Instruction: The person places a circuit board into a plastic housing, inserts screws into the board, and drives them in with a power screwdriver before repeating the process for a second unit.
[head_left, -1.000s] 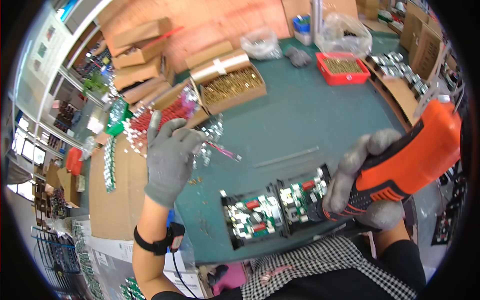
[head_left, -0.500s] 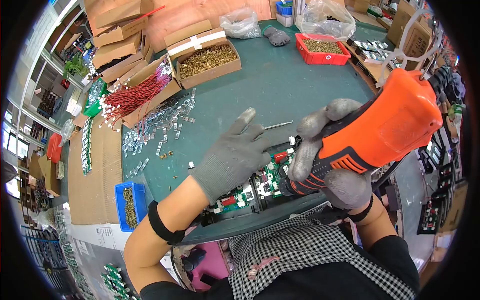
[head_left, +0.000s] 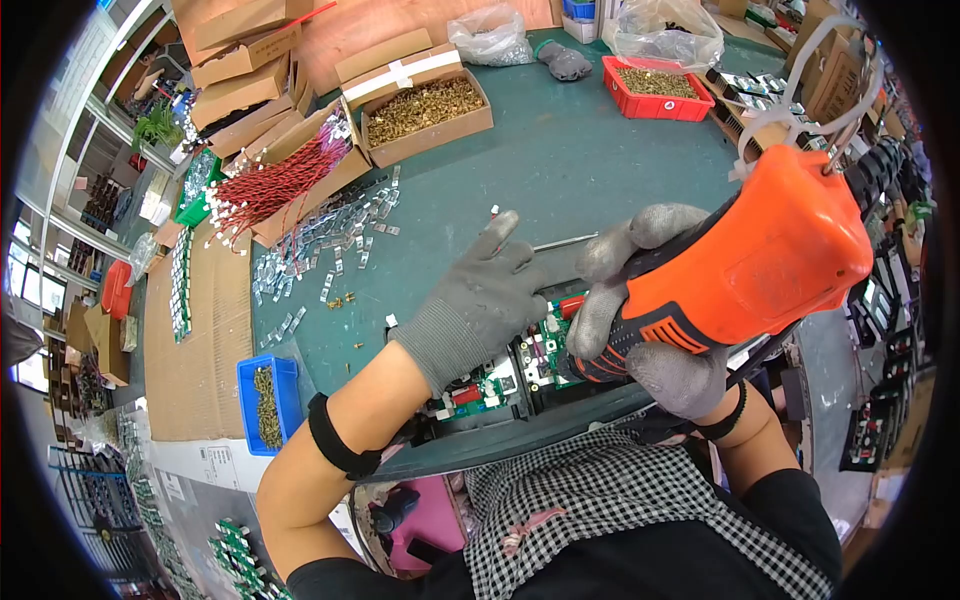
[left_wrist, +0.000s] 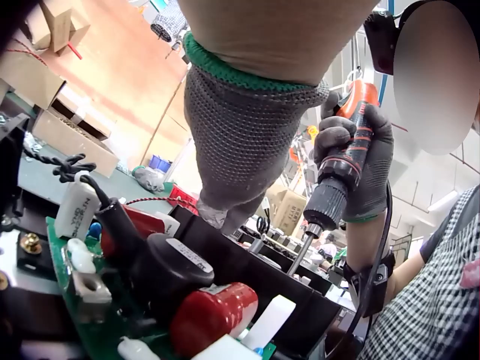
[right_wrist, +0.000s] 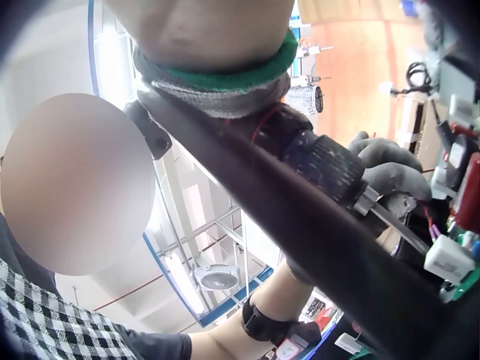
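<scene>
The right hand (head_left: 606, 300) has its gloved fingers wrapped round the orange power driver (head_left: 760, 240), and look at the line of it: the long axis slants down leftward, nose towards the circuit board (head_left: 541, 357), which lies below and left of that grip. In the right wrist view the bit (right_wrist: 403, 230) points at a white block (right_wrist: 448, 259); contact, can't tell. The left hand (head_left: 480, 300) sits lower, apparently nearer the board, beside red wire (left_wrist: 161, 200); whether it pinches anything stays hidden.
</scene>
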